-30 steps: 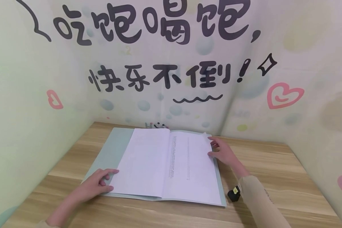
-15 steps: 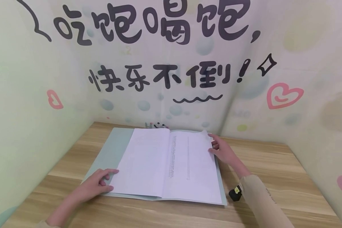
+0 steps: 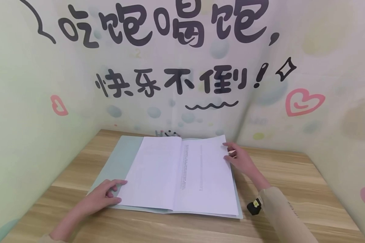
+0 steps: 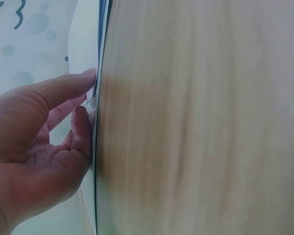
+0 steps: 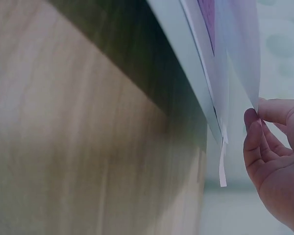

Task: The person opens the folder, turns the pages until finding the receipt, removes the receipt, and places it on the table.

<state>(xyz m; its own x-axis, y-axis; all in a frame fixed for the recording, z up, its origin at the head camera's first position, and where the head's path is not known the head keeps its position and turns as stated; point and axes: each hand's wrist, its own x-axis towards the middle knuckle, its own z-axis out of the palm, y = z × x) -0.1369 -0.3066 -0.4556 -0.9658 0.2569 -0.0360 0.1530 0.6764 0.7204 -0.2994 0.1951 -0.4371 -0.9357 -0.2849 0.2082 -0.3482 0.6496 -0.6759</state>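
A booklet with a pale blue cover (image 3: 128, 150) lies open on the wooden table. Its left page (image 3: 153, 172) looks nearly blank. The right page (image 3: 216, 182) carries narrow columns of small print. My right hand (image 3: 241, 162) pinches that page near its upper right edge, between thumb and fingertips. The lifted page (image 5: 245, 54) bends away from the sheets below it in the right wrist view. My left hand (image 3: 101, 195) rests at the booklet's lower left, fingers loosely bent, index fingertip on the left page. In the left wrist view, the thumb and fingers (image 4: 81, 127) lie along the booklet's edge.
Beside my right sleeve (image 3: 280, 209) is a small black box (image 3: 253, 207) with a yellow label. The wooden table (image 3: 134, 226) meets a wall (image 3: 170, 118) with black lettering right behind the booklet. Side walls stand at left and right.
My right hand has raised the right page's upper corner, which was curled at first and now stands up flatter and higher. The left hand has stayed in place.
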